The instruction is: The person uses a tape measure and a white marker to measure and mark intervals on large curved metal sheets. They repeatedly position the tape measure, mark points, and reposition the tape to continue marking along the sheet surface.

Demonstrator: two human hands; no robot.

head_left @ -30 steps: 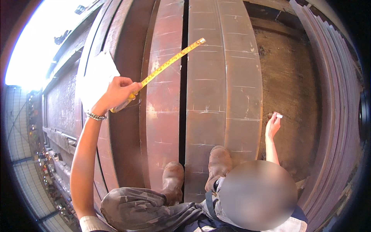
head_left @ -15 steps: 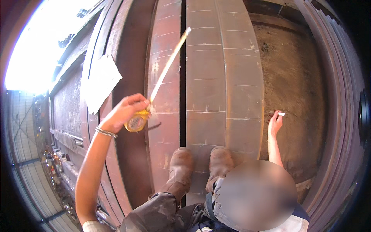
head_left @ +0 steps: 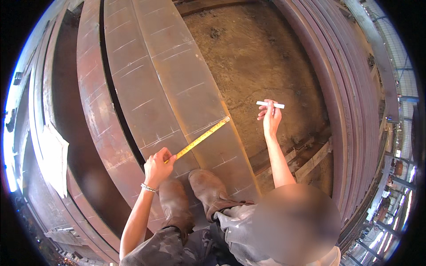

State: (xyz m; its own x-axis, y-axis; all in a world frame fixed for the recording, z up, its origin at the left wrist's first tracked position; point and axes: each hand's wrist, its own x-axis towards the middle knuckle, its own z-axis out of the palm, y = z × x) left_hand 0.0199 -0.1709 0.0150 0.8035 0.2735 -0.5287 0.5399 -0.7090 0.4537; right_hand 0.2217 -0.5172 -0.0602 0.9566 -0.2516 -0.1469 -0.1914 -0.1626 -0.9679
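A yellow tape measure (head_left: pixel 199 139) is in my left hand (head_left: pixel 157 168), its fingers closed round the case, which is mostly hidden. The blade slants up and right over the brown steel beam (head_left: pixel 195 106). Its tip lies near the beam's right edge, close to a white chalk line. Short white marks cross the beam's surface at intervals. Over the brown ground to the right, my right hand (head_left: pixel 271 119) pinches a white chalk stick (head_left: pixel 277 105) between thumb and fingers. That hand is apart from the beam.
My brown boots (head_left: pixel 206 187) stand on the beam. A narrow dark gap (head_left: pixel 116 97) separates it from a reddish beam (head_left: pixel 100 106) on the left. A white sheet (head_left: pixel 55 162) lies farther left. Long steel sections (head_left: pixel 341 88) are stacked at right, beyond the lower brown ground (head_left: pixel 262 48).
The view has turned to the right. My left hand has swung the tape across the beam, its tip now at the right edge. My right hand still holds the chalk, now raised nearer.
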